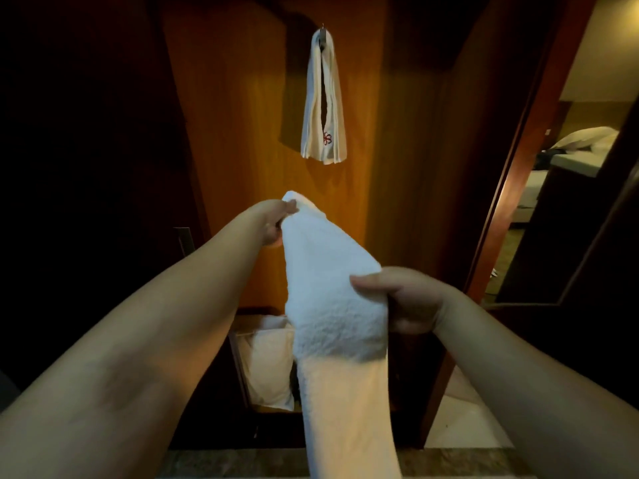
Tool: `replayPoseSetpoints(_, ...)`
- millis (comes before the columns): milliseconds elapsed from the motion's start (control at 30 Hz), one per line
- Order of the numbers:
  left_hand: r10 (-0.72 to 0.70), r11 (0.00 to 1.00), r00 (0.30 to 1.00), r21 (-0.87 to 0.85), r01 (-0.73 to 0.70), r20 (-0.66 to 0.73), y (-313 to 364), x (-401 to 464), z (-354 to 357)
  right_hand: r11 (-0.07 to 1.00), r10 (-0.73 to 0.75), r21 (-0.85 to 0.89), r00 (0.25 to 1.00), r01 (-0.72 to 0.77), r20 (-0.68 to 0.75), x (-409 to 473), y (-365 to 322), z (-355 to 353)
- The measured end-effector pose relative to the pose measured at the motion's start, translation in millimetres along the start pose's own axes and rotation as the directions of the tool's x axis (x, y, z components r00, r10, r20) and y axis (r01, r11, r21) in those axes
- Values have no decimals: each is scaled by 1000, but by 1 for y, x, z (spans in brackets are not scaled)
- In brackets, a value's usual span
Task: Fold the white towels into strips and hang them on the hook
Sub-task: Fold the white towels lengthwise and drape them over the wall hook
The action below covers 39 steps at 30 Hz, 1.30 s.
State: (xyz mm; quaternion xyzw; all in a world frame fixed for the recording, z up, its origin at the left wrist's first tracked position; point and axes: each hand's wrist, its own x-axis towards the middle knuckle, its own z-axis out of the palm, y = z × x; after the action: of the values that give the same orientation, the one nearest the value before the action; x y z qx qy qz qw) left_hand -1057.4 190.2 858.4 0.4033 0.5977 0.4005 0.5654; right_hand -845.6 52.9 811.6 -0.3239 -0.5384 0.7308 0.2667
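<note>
A white towel folded into a long strip (328, 295) runs from upper left down to the bottom edge of the view. My left hand (275, 221) pinches its far top end. Lower down, my right hand (404, 299) grips the strip's right edge, thumb on top. Above, another folded white towel (323, 108) with a small red flower mark hangs from a metal hook (322, 35) on the wooden wall.
A container (242, 361) holding more white towels stands on the floor under my arms, against the wooden panel (242, 115). An open doorway (539, 188) at right shows a bed beyond. A stone ledge (214, 464) crosses the bottom.
</note>
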Motion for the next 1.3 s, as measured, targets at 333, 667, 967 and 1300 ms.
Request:
replayPoseSetpoints(333, 136, 984, 961, -145, -103, 241, -41, -7, 21, 938, -264, 184, 948, 295, -177, 4, -60, -28)
replayPoseSetpoints(667, 744, 655, 668, 203, -728, 0, -56, -61, 37, 902, -401, -27, 810, 432, -429, 13, -115, -11)
replayPoseSetpoints(967, 870, 438, 491, 392, -809, 44, -59, -77, 52, 848, -459, -488, 743, 205, -486, 22, -145, 7)
replayPoseSetpoints(1300, 894, 395, 446, 398, -828, 41, -69, -81, 53, 764, -521, -642, 652, 69, -550, 27, -148, 8)
